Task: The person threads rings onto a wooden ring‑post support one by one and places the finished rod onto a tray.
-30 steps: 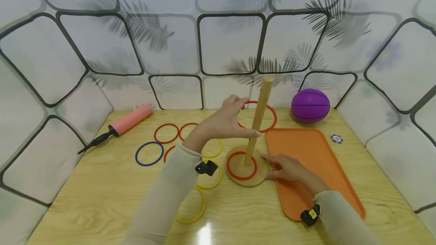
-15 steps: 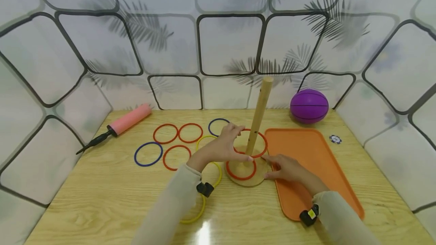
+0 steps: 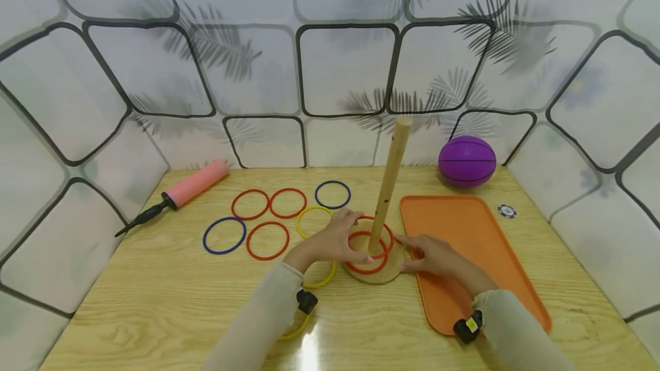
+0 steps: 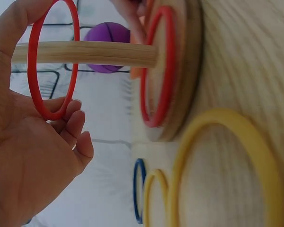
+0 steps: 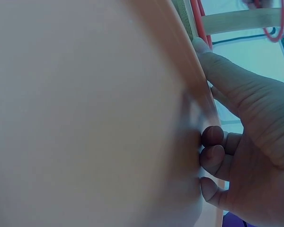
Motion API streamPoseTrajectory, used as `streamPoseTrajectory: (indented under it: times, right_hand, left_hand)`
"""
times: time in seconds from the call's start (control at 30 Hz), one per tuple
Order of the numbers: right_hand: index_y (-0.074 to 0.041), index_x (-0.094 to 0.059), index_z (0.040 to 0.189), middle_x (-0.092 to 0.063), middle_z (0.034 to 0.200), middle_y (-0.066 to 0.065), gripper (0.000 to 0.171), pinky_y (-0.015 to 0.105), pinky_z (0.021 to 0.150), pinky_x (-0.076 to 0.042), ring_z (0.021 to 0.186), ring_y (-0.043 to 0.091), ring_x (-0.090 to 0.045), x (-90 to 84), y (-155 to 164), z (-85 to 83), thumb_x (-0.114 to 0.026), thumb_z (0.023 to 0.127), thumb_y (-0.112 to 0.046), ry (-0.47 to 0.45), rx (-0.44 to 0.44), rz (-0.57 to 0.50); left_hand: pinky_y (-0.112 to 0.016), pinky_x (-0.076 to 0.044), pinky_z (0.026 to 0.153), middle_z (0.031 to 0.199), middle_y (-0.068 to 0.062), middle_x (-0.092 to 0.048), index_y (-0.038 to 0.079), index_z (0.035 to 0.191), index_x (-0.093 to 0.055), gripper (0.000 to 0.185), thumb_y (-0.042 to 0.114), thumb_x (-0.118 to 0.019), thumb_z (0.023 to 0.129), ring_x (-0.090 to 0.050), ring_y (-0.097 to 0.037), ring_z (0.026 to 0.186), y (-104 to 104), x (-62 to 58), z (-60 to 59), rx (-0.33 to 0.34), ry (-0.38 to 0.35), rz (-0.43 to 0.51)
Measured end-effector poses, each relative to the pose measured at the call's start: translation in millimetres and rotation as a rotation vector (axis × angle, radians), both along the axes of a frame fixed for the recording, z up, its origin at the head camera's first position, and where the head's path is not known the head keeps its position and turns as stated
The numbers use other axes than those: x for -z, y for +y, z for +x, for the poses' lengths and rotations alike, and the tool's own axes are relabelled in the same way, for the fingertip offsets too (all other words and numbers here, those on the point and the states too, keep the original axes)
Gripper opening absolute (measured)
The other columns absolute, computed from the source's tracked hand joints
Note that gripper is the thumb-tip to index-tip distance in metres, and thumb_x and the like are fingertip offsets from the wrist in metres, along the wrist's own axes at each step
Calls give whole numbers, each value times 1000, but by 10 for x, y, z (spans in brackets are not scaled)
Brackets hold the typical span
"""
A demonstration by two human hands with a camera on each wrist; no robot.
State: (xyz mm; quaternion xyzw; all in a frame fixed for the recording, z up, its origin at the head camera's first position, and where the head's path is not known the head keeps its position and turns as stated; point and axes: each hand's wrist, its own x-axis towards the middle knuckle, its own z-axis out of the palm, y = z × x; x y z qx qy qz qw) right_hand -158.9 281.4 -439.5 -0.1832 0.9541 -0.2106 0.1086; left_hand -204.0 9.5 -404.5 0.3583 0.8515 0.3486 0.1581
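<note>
On peg point(image 3: 388, 179) (left hand point(image 3: 335, 240)): red ring point(image 3: 372, 228)

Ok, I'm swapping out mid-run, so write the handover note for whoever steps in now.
Left hand holds a red ring threaded on the peg, not yet down on the base.
Right hand rests on the base edge beside the orange tray.
Done: one red ring lies on the base.
Left: loose red, blue and yellow rings on the table.

Leaf-shadowed white walls point(image 3: 345, 67), wooden table point(image 3: 154, 296)
</note>
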Motion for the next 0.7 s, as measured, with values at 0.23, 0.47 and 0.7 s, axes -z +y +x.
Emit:
streamPoseTrajectory:
  times: [0.23, 0.47, 0.7]
  right_hand:
    - [-13, -47, 141, -46, 80, -2, 74, 31, 61, -27, 71, 15, -36, 24, 21, 1, -70, 80, -47, -23, -1, -2]
    - [-14, -48, 140, -41, 76, -1, 74, 30, 60, -25, 68, 14, -34, 40, 33, -12, -70, 79, -48, -2, -5, 7]
    - [-15, -47, 141, -43, 77, -1, 75, 31, 60, -26, 69, 15, -34, 30, 23, -7, -70, 78, -50, -14, 6, 0]
  left_hand:
    - [-38, -39, 92, 120, -12, -39, 3, 141, -37, 92, 42, -79, 70, -37, -23, 110, 26, 172, -19, -5, 42, -38]
    - [-37, -34, 95, 126, -10, -37, 8, 139, -42, 91, 45, -82, 66, -32, -24, 115, 59, 276, -25, -13, 63, -100]
    - [-36, -33, 93, 125, -9, -36, 14, 138, -44, 96, 52, -85, 60, -30, -24, 112, 83, 351, -9, -36, 88, -177]
